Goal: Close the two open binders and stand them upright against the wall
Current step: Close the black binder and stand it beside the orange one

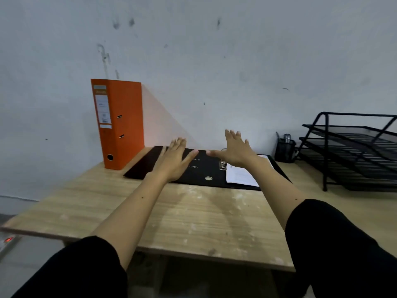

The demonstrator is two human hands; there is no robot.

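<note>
Head view: both hands, left hand (pixel 174 157) and right hand (pixel 233 152), are spread wide over the open black binder (pixel 202 171); orange binder (pixel 119 123) stands at ten o'clock by the wall (pixel 214 61)

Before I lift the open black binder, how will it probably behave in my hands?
The black binder lies spread flat, so its covers will probably swing at the spine when lifted. The papers on its ring mechanism may flap and weigh down that side. The covers look like stiff board, so they likely won't bend.
</note>
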